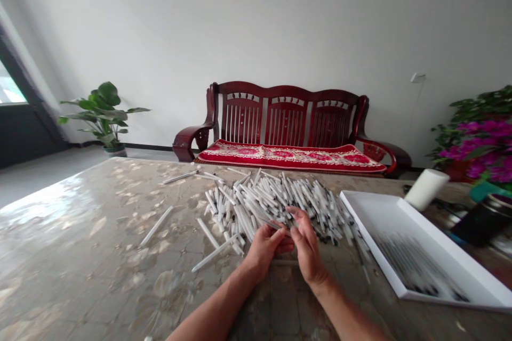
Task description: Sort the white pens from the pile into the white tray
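Note:
A large heap of white pens (pixel 256 197) with dark ends lies on the table, just beyond my hands. My left hand (pixel 266 245) is closed, thumb against fingers, around a slim pen (pixel 272 223) that slants up to the left over the heap. My right hand (pixel 307 248) meets it at the near edge of the heap. Its thumb and bent fingers close on the pen's right end, and one finger reaches forward. The fingers cover much of this pen. To the right, a white shallow box (pixel 452 242) holds a row of clear pens (pixel 412 261) with black ends.
Loose pens (pixel 157 226) lie left of the heap on the patterned tabletop (pixel 100 266). A white roll (pixel 427 189), a dark cylinder (pixel 482 218) and pink flowers (pixel 486 144) stand at the right. Behind the table is a red wooden bench (pixel 286 122); a potted plant (pixel 106 112) stands far left.

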Motion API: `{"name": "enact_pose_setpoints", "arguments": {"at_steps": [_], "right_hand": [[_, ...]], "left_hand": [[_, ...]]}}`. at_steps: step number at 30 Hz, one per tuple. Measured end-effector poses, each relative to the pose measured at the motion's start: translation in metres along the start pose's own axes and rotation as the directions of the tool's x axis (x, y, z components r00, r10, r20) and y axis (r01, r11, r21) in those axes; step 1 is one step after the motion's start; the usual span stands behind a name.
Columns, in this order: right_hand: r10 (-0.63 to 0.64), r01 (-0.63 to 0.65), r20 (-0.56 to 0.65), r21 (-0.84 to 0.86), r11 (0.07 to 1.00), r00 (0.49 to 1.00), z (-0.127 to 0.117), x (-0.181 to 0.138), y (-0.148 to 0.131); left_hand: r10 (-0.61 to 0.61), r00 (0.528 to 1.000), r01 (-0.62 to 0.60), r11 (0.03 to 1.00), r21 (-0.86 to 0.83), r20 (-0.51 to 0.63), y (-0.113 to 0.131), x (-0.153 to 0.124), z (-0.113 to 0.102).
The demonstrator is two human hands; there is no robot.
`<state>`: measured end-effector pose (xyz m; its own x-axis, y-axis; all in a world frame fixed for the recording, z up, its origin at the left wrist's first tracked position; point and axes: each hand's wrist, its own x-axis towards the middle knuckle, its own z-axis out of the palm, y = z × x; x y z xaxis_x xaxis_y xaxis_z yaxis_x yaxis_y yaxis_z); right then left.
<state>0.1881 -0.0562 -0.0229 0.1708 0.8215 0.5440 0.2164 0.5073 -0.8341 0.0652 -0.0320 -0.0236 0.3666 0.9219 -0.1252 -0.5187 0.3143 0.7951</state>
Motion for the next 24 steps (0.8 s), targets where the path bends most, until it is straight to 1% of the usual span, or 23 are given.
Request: {"name": "enact_pose_setpoints", "arguments": {"at_steps": [2,4,5,6,7,8,9,10,11,13,15,17,20,22,24], "right_hand": [[0.069,-0.061,-0.051,0.141,0.988,0.996,0.003,0.006,0.002],[0.137,-0.105,-0.161,0.193,0.975,0.977,-0.005,0.015,0.006],[0.175,-0.14,-0.227,0.163,0.977,0.958,-0.015,0.02,0.008],[0.204,-0.186,-0.289,0.088,0.979,0.935,-0.027,0.025,0.01],[0.205,-0.227,-0.327,-0.031,0.973,0.923,-0.042,0.029,0.012],[0.182,-0.255,-0.332,-0.191,0.948,0.926,-0.058,0.032,0.014],[0.17,-0.268,-0.276,-0.37,0.89,0.946,-0.074,0.035,0.014],[0.193,-0.28,-0.218,-0.517,0.808,0.957,-0.088,0.036,0.014],[0.238,-0.291,-0.169,-0.622,0.727,0.956,-0.101,0.036,0.013],[0.332,-0.289,-0.103,-0.759,0.583,0.938,-0.117,0.034,0.01],[0.402,-0.256,-0.041,-0.829,0.498,0.915,-0.122,0.032,0.007],[0.443,-0.208,0.012,-0.872,0.444,0.896,-0.119,0.029,0.006],[0.479,-0.163,0.044,-0.91,0.382,0.877,-0.112,0.027,0.006],[0.482,-0.148,0.049,-0.92,0.362,0.875,-0.109,0.026,0.007],[0.458,-0.13,0.052,-0.925,0.357,0.887,-0.108,0.025,0.01]], "left_hand": [[-0.024,1.0,0.024,1.0,0.0,-0.003,0.001,0.0,0.0],[-0.047,0.998,0.047,0.999,-0.019,-0.035,0.005,0.001,0.0],[-0.05,0.997,0.048,0.998,-0.038,-0.063,0.008,0.002,-0.001],[-0.049,0.994,0.043,0.997,-0.061,-0.097,0.011,0.003,-0.001],[-0.048,0.991,0.037,0.996,-0.087,-0.128,0.014,0.004,-0.002],[-0.05,0.987,0.033,0.993,-0.109,-0.151,0.017,0.005,-0.003],[-0.052,0.984,0.031,0.991,-0.128,-0.168,0.019,0.005,-0.003],[-0.054,0.983,0.029,0.989,-0.143,-0.177,0.021,0.006,-0.004],[-0.056,0.982,0.029,0.988,-0.151,-0.181,0.021,0.006,-0.004],[-0.059,0.981,0.031,0.988,-0.152,-0.183,0.021,0.007,-0.004],[-0.057,0.982,0.033,0.99,-0.137,-0.179,0.02,0.007,-0.003],[-0.052,0.984,0.032,0.993,-0.114,-0.169,0.018,0.007,-0.003],[-0.04,0.987,0.026,0.996,-0.09,-0.157,0.015,0.007,-0.002],[-0.039,0.988,0.027,0.996,-0.08,-0.153,0.015,0.008,-0.002],[-0.039,0.988,0.028,0.997,-0.074,-0.149,0.015,0.008,-0.001]]}}
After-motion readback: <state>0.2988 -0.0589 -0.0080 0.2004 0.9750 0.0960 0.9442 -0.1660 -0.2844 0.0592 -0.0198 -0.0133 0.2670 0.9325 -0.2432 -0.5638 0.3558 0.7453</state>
